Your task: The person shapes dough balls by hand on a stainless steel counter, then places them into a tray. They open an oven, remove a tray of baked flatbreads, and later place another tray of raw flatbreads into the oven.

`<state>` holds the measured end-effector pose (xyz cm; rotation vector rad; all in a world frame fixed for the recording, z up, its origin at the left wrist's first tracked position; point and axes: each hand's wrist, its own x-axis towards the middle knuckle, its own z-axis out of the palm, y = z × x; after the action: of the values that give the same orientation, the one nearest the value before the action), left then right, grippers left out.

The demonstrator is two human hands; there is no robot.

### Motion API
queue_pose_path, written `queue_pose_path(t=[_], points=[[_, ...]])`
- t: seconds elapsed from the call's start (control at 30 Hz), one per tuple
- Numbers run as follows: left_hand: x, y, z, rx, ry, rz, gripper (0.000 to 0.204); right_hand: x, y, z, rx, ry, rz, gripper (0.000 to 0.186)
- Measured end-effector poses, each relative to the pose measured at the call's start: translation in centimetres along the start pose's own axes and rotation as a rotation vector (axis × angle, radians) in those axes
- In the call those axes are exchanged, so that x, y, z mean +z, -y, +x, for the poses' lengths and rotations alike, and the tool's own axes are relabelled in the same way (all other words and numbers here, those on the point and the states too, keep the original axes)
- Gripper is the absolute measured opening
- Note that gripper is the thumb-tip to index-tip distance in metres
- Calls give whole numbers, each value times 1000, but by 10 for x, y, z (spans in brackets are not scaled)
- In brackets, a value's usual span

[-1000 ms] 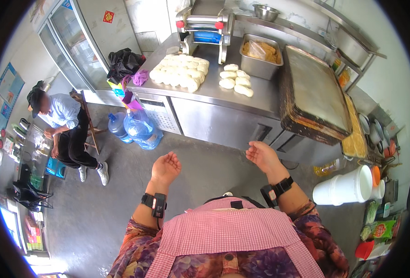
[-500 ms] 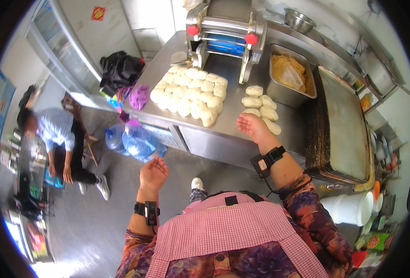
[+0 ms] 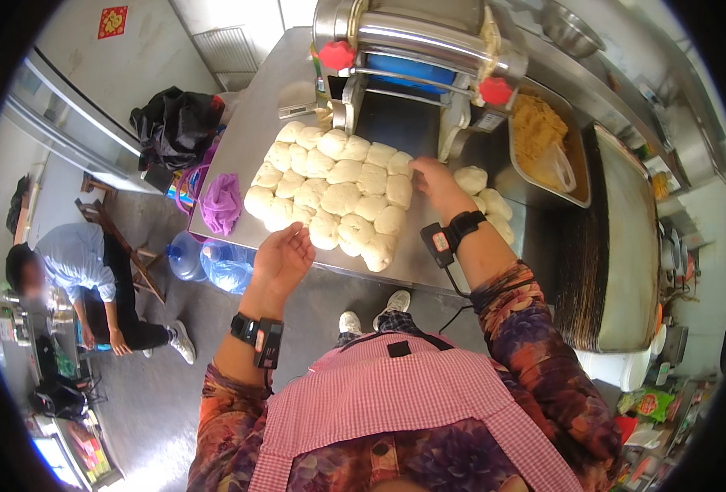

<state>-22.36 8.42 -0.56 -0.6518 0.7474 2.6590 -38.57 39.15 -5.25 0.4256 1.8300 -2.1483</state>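
A rectangular block of several pale dough pieces (image 3: 339, 188) sits on the steel counter (image 3: 226, 156). My right hand (image 3: 436, 182) reaches to its right edge, loosely curved fingers at the dough, not visibly gripping. My left hand (image 3: 285, 259) is at the front left of the block by the counter edge, palm turned up, fingers loosely bent and empty. A smaller group of dough pieces (image 3: 492, 211) lies right of my right hand. Behind the block stands a steel roller machine (image 3: 418, 41) with red knobs.
Right are a steel pan of orange-brown filling (image 3: 537, 129) and stacked trays (image 3: 626, 246). Left are a purple cloth (image 3: 220, 202), black bags (image 3: 174, 127) and, on the floor, blue water jugs (image 3: 186, 258). A person (image 3: 74, 271) bends over at a wooden chair (image 3: 137, 250).
I have moved up to the counter; both hands have risen to the dough block, my right one reaching its edge. The person at left now bends lower than a second ago.
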Motion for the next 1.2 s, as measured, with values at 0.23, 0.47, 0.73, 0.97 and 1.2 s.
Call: queue_pose_path(t=[0.23, 0.47, 0.73, 0.97, 1.2], points=[[89, 11, 96, -70, 122, 58, 40, -9, 21, 53, 120, 159, -143, 61], [140, 33, 186, -75, 34, 66, 46, -21, 29, 38, -312, 258, -511, 39], [144, 21, 205, -138, 189, 365, 45, -28, 66, -7, -326, 467, 124, 32], [152, 13, 175, -285, 492, 429, 48, 2, 68, -22, -112, 308, 348, 26], [137, 5, 170, -90, 378, 653, 50, 43, 56, -43, -462, -22, -444, 32]])
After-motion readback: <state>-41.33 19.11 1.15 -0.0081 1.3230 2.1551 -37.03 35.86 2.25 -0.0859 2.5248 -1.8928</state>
